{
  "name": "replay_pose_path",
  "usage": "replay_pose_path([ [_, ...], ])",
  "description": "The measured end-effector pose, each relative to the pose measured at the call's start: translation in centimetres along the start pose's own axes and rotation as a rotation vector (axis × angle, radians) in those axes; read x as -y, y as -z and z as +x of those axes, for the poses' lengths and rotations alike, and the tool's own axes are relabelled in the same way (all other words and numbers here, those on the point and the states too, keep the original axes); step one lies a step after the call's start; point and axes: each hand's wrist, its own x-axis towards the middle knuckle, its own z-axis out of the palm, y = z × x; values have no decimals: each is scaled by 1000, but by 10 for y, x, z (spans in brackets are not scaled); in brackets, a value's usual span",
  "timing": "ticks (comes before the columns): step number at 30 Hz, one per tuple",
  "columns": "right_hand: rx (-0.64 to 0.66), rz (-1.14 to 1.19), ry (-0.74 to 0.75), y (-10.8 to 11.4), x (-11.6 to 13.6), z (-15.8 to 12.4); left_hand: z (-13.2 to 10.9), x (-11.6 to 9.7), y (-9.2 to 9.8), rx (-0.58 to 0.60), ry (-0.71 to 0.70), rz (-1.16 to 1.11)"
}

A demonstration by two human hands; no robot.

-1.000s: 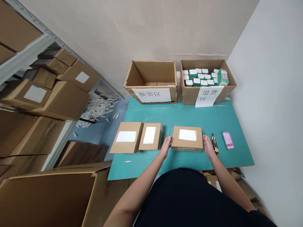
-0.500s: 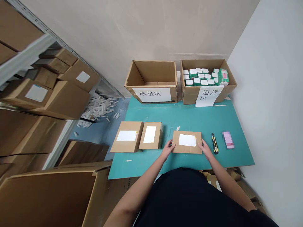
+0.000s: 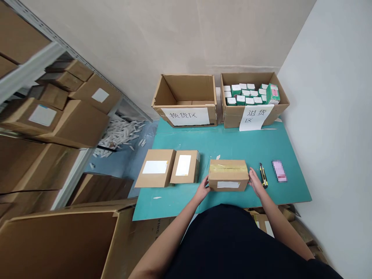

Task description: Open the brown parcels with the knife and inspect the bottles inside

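A taped cardboard box (image 3: 228, 176) rests on the green tabletop in front of me. Yellowish tape runs along its top, and its white label faces me. My left hand (image 3: 202, 190) is closed against the box's left end, some of its fingers hidden behind the edge. At the opposite end, my right hand (image 3: 255, 183) holds the box's side, thumb near the front corner and fingers reaching along the end. Just right of that hand lies a black and yellow utility knife (image 3: 263, 175).
Two labelled cartons (image 3: 185, 97) stand at the table's back; the right carton (image 3: 229, 117) holds several green-and-white boxes. Two parcels (image 3: 156, 167) sit at the left, and a blurred pink item (image 3: 279, 171) lies at the right. A loaded shelf (image 3: 69, 170) and a large open carton (image 3: 58, 240) flank the left side.
The box has been tipped so its taped side faces up and its label has turned toward me. Both hands have shifted slightly on its ends.
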Motion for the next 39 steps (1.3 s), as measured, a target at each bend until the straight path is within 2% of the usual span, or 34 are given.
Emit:
replay_pose_path([
  [3, -29, -111, 18, -5, -3, 0, -8, 5, 5, -27, 75, -121],
  [8, -128, -360, 346, -15, -20, -15, -10, 6, 6, -130, 230, -193],
  [11, -159, -543, 446, -15, -30, -25, -6, 5, 2, -152, 268, -196],
  [14, -162, -650, 483, -6, -35, -26, -3, 5, -2, -143, 331, -247],
  [18, -189, -615, 542, 19, -36, -16, -1, 1, -12, -108, 436, -264],
  [21, -157, -514, 499, 40, -36, -8, -2, -5, -24, -26, 411, -272],
  [22, -138, -476, 465, 44, -36, -6, -2, -9, -28, -25, 369, -272],
  [24, -95, -426, 401, 45, -36, 0, -4, -17, -30, -98, 246, -261],
  [27, -32, -462, 339, 26, -29, 6, -6, -33, -21, -228, 61, -228],
  [30, -49, -579, 356, -7, -11, -2, -11, -50, -7, -239, -5, -185],
  [33, -135, -641, 578, -37, 16, -29, -14, -63, -6, -158, -4, -150],
  [35, -74, -724, 759, -48, 35, -50, -14, -67, -14, -71, 0, -145],
  [37, -1, -856, 840, -51, 49, -65, -12, -66, -25, 0, 6, -150],
  [39, -26, -971, 843, -46, 56, -69, -8, -63, -34, 20, 17, -156],
])
